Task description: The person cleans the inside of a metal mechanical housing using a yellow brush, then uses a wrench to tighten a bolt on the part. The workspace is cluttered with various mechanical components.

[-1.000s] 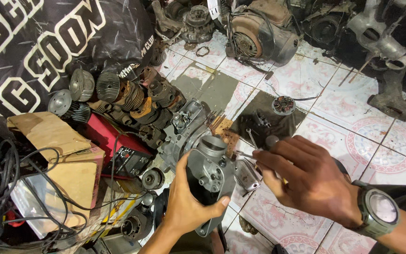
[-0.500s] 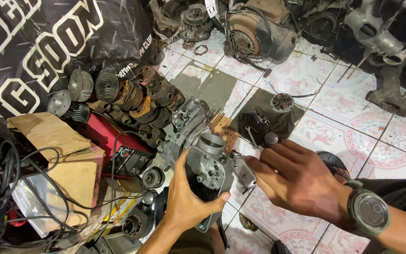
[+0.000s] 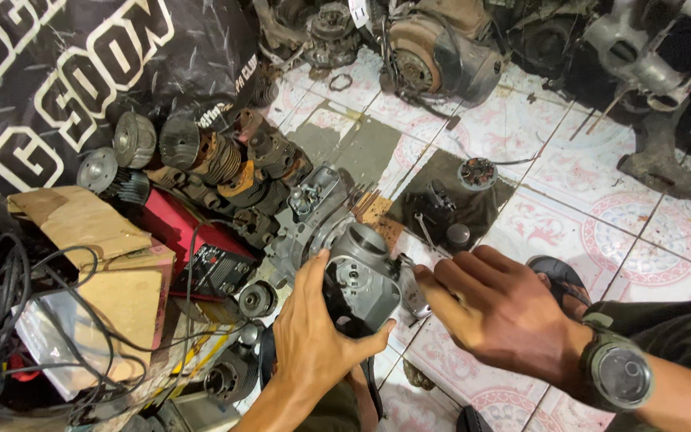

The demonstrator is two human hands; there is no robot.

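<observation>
My left hand (image 3: 313, 336) sits low in the middle of the frame, wrapped around a grey metal carburetor body (image 3: 359, 276). The thumb is hooked under its lower right edge and the fingers are curled over its left side, pressed firmly onto the casting. The part stands roughly upright, its round open throat pointing toward the upper part of the frame, just above the tiled floor (image 3: 569, 232).

My right hand (image 3: 497, 308) comes in from the lower right, a dark wristwatch (image 3: 617, 372) on the wrist. Its fingers are loosely extended toward the right side of the carburetor body, the fingertips (image 3: 425, 280) just beside a small metal cover (image 3: 413, 292) that lies against the part. I cannot tell whether they pinch anything, since the tips hide the contact.

Just above the carburetor body lies a larger grey engine casing (image 3: 313, 212). To the upper left, a row of rusty finned cylinders (image 3: 217, 160) rests before a black banner (image 3: 81, 80). A cardboard box (image 3: 113, 264) and tangled black cables (image 3: 1, 312) fill the left edge. In the centre, a dark oily rag (image 3: 449, 196) holds a few small parts.
</observation>
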